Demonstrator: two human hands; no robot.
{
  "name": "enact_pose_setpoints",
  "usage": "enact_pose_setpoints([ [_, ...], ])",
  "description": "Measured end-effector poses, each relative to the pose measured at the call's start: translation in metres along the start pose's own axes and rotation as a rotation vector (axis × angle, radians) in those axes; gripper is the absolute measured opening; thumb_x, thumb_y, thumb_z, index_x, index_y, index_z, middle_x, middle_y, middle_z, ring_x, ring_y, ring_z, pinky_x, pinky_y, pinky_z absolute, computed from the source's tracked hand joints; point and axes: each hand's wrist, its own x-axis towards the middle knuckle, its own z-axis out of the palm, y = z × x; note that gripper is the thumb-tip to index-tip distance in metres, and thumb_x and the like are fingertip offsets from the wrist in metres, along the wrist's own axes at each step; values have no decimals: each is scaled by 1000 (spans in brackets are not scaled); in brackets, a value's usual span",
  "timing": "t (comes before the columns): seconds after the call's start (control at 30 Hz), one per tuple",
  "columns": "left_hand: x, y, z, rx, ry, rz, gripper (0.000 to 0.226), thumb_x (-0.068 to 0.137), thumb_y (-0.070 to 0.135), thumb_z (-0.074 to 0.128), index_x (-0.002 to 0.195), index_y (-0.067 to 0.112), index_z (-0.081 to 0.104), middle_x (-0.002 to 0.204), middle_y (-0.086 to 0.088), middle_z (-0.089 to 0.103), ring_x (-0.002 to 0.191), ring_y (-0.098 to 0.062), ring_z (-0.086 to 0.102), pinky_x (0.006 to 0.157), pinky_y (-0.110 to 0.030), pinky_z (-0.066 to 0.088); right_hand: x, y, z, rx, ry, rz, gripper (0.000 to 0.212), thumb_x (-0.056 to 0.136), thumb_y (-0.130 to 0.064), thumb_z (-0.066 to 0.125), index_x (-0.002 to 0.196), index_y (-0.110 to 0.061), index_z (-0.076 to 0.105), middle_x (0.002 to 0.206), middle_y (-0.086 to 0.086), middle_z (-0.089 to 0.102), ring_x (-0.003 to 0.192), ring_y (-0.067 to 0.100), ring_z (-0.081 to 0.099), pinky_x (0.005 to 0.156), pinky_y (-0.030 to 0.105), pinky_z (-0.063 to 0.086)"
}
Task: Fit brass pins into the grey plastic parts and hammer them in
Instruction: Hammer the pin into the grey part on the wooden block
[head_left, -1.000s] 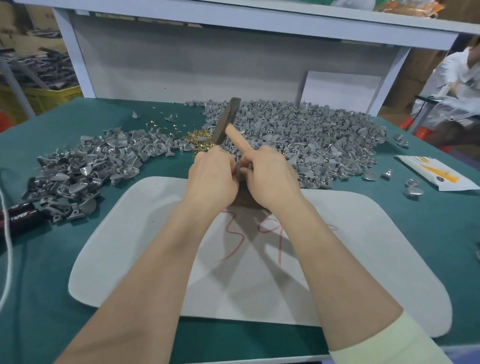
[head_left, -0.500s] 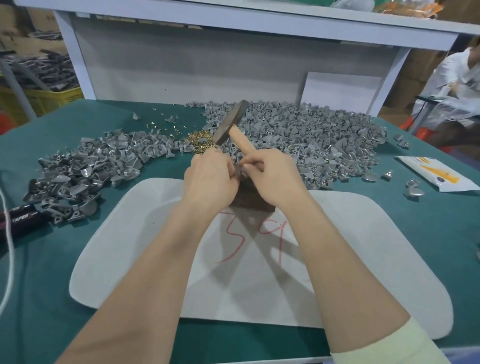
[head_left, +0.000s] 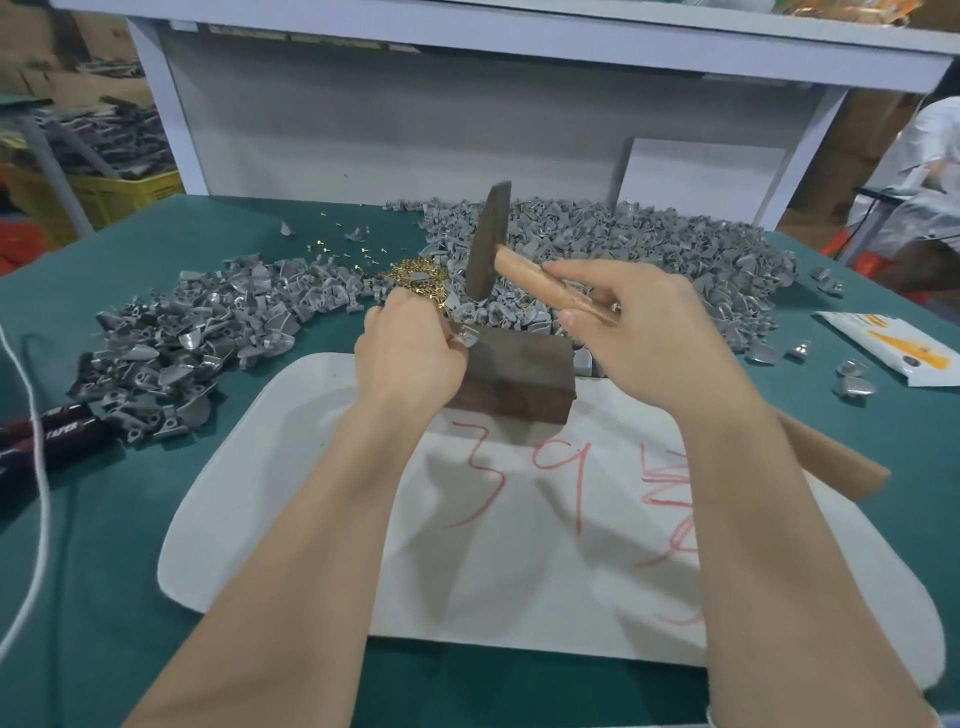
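- Green-topped workbench (head_left: 171, 244) fills the view, and the cover lies flat and matte.
- Up top, a white shelf (head_left: 519, 39) runs the full width, carried on white posts: one on the left (head_left: 161, 119), one slanting on the right (head_left: 810, 156).
- Behind the bench, a plain grey back panel (head_left: 389, 130) with a white board (head_left: 696, 176) propped against it.
- Off left, a yellow crate (head_left: 119, 195) (its contents too blurred to call) sits below brown cardboard boxes (head_left: 31, 88).
- Far right, a person in white (head_left: 930, 156) sits at another station.
- The light is even, and shadows fall soft.

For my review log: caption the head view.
Right hand holds hammer above grey part left hand steadies on dark block.
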Motion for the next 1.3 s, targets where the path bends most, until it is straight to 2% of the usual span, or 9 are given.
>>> enact_pose_setpoints([
  [0.17,0,-1,2,-8,14,-6,18,87,20,60,90,5,69,114,-12,58,106,-34,54,90,-45,47,-1,-5,-1,34,69,-14,38,92,-26,56,126,-42,56,83,-16,51,83,11,50,79,30,44],
  [0.37,1,-1,2,-34,-7,-13,15,87,23,63,83,8,66,114,-12,58,106,-34,53,89,-44,46,-2,-9,0,-100,-191,12,37,93,-30,53,126,-48,53,102,-9,63,71,10,54,74,29,48],
  [0.47,1,-1,1,-41,-4,-13,15,87,21,62,80,8,66,113,-12,58,107,-34,52,90,-43,46,-4,-13,-1,-121,-52,12,38,93,-29,53,127,-46,53,109,-8,66,98,20,60,86,36,50],
  [0.57,1,-2,3,-59,7,-26,16,87,19,60,81,6,67,110,-13,60,105,-34,54,89,-44,47,-4,-14,-5,-18,103,-2,38,91,-28,54,126,-44,55,89,-13,60,94,19,58,86,36,49],
  [0.63,0,-2,3,-54,3,-23,16,87,20,60,83,7,68,110,-13,60,106,-34,54,88,-43,47,-4,-15,-6,-32,20,-3,38,91,-29,55,125,-46,55,85,-15,54,90,16,56,83,34,49],
  [0.73,0,-2,2,-39,-11,-12,18,88,21,60,86,6,70,113,-13,59,108,-35,52,89,-44,47,-5,-17,-1,-108,-203,28,39,92,-30,54,125,-50,52,101,-8,63,93,18,57,84,35,50],
  [0.97,0,-1,3,-22,-12,-8,20,88,20,58,78,5,65,107,-14,61,103,-35,54,85,-43,49,-4,-14,-6,-26,62,26,40,92,-29,54,126,-48,52,96,-11,62,88,17,57,80,33,48],
  [1.1,-1,1,1,-30,-24,-18,16,87,19,59,77,9,65,109,-13,60,103,-36,54,86,-45,48,-5,-17,-1,-106,-211,36,39,92,-30,54,125,-51,52,94,-10,58,89,17,56,84,33,49],
  [1.3,-2,0,1,-10,-29,-5,22,88,19,58,76,3,66,105,-13,61,99,-35,54,84,-46,50,-3,-13,2,-53,25,56,40,93,-26,52,129,-42,52,111,-4,65,101,24,59,88,37,49],
])
